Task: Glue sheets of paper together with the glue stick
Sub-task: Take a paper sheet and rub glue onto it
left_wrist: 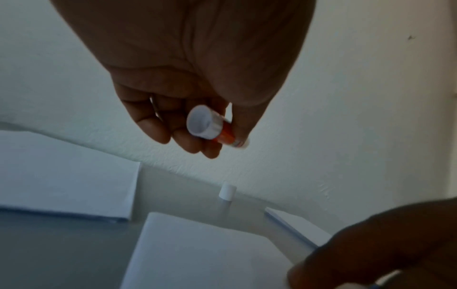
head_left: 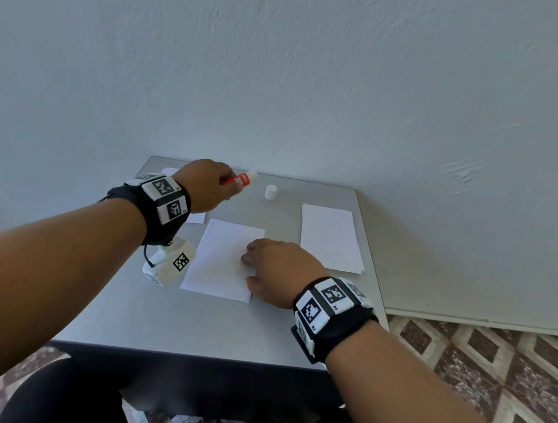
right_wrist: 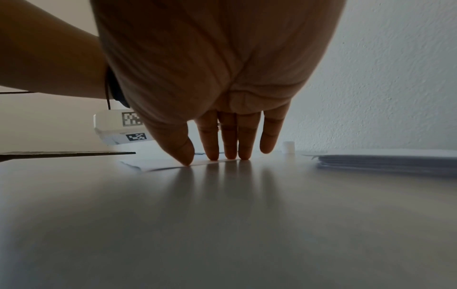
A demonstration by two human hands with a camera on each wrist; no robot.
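My left hand (head_left: 204,186) holds a red glue stick (head_left: 239,179) above the far left of the grey table (head_left: 189,326), uncapped end pointing right. In the left wrist view the glue stick (left_wrist: 212,127) lies pinched between curled fingers and thumb, its white base toward the camera. A white sheet (head_left: 220,260) lies mid-table. My right hand (head_left: 275,269) presses its right edge with straight fingers (right_wrist: 230,144). The white cap (head_left: 271,192) stands upright near the far edge; the cap (left_wrist: 227,192) shows below the stick in the left wrist view.
A stack of white paper (head_left: 331,239) lies at the right of the table, and the same stack (right_wrist: 385,162) shows beside my right hand. Another sheet (left_wrist: 64,176) lies at the far left, partly under my left wrist. A wall rises right behind the table.
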